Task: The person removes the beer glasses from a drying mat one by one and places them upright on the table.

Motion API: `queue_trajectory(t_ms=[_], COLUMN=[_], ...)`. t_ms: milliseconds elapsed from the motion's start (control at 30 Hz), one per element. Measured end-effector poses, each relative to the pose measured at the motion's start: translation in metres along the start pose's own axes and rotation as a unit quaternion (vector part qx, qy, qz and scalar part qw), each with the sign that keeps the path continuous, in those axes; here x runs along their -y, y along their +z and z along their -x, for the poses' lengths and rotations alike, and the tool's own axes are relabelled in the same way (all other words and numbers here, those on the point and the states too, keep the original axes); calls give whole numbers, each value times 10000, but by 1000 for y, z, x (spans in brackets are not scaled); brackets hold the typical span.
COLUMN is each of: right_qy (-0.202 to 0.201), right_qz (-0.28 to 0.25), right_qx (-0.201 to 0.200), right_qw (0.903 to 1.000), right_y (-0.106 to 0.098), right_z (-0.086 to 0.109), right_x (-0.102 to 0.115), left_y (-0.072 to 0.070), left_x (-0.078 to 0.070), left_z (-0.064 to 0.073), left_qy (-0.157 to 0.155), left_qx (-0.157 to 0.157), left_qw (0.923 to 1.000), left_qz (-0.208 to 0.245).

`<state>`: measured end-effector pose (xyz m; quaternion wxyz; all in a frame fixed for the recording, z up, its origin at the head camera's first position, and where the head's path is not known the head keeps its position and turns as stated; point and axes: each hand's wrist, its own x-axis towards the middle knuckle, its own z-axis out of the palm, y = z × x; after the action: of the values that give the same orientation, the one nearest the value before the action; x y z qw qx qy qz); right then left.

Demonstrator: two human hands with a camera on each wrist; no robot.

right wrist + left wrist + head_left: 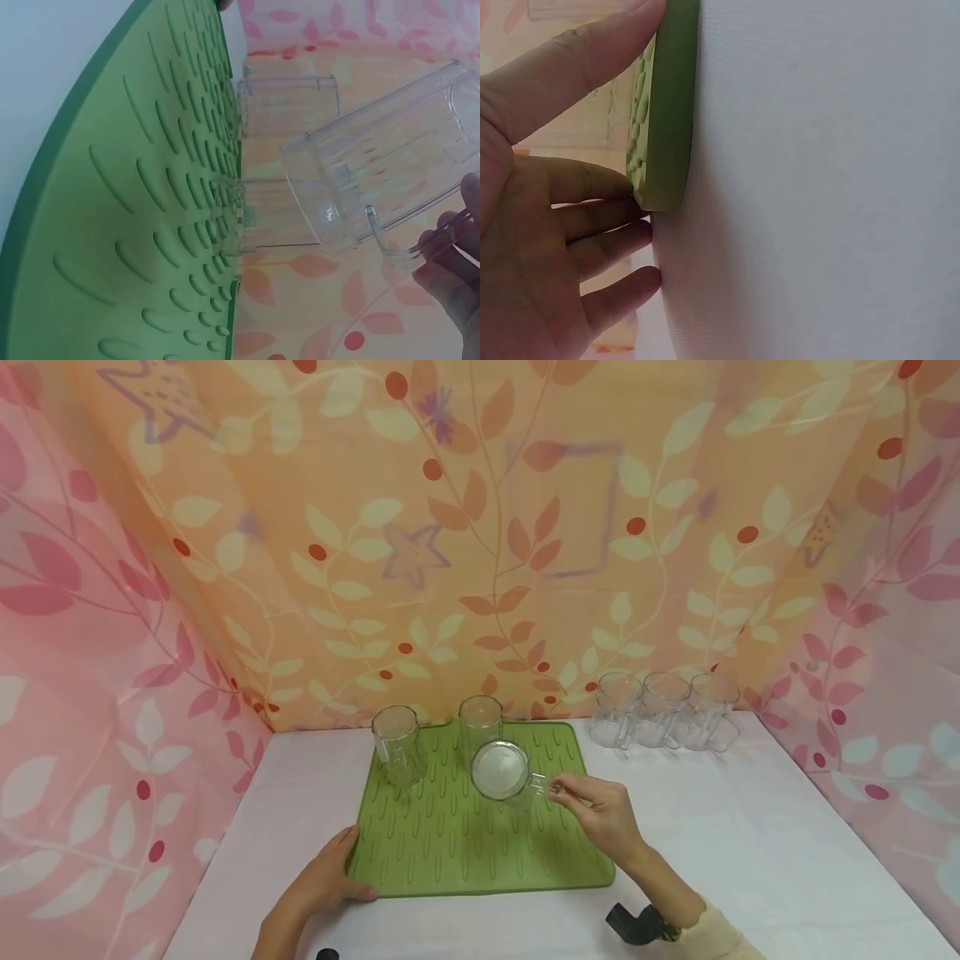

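My right hand (603, 814) grips a clear glass mug (500, 770) by its handle, with the fingers curled round it. The mug hangs tilted above the green ribbed mat (465, 852), apart from it in the right wrist view. Two more clear glass mugs stand at the back of the mat, one mug (397, 747) at the left corner and another mug (480, 722) just behind the held one. My left hand (318, 877) rests at the mat's front left corner, its thumb on the front edge and its fairly straight fingers along the left side.
Three clear mugs (663, 714) stand in a row on the white table (750, 843) at the back right. A black curved object (633, 925) lies by the right forearm. Patterned cloth (495, 527) walls in the back and both sides.
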<state>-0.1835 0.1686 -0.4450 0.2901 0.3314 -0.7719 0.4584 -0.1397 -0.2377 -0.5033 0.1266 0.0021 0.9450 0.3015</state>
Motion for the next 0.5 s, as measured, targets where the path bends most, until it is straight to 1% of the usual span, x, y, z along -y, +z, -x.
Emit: queue_trajectory(t_ms=[167, 233, 400, 500], right_qy=[-687, -814, -884, -1093], right_qz=[305, 435, 622, 675], right_qx=[-41, -22, 79, 35], right_qw=[9972, 9957, 9941, 9917], right_y=[-2, -3, -5, -5], right_z=[-2, -3, -3, -3], right_x=[-1, -1, -2, -3], left_y=[-1, -1, -1, -2], left_x=[-3, -3, -3, -2], left_z=[0, 1, 4, 4], left_qy=[-48, -65, 2, 64], left_qx=[69, 72, -21, -60], left_qw=[10000, 9999, 9999, 9998], left_qz=[-39, -61, -126, -178])
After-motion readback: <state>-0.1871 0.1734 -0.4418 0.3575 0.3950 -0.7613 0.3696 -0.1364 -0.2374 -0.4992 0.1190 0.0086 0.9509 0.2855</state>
